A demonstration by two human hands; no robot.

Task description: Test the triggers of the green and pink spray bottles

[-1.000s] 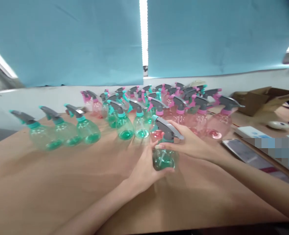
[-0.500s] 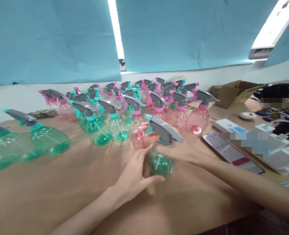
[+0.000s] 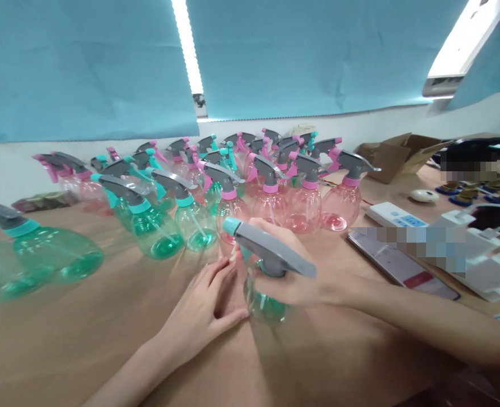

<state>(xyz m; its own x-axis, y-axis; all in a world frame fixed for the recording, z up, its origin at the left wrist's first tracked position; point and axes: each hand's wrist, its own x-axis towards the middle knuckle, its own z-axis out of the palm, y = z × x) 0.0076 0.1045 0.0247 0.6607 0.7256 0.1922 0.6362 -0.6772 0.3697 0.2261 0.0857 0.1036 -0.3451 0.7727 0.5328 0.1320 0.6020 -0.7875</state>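
Observation:
My right hand (image 3: 294, 280) is closed round the neck of a small green spray bottle (image 3: 263, 299) with a grey trigger head (image 3: 271, 255). The bottle is tilted, its nozzle pointing left, just above the brown table (image 3: 106, 339). My left hand (image 3: 199, 314) rests beside the bottle's left side with its fingers spread and slightly curled, holding nothing. Behind both hands stands a crowd of green spray bottles (image 3: 154, 226) and pink spray bottles (image 3: 307, 203).
More green bottles (image 3: 50, 254) stand at the far left. To the right lie a phone (image 3: 396, 263), a white power strip (image 3: 392, 215), white boxes (image 3: 479, 260), a cardboard box (image 3: 396, 155) and a white mouse (image 3: 423, 196). Blue blinds hang behind.
My right hand has lifted and tilted the green bottle toward me. My left hand has let go of its body and now lies open beside it. The view has swung to the right.

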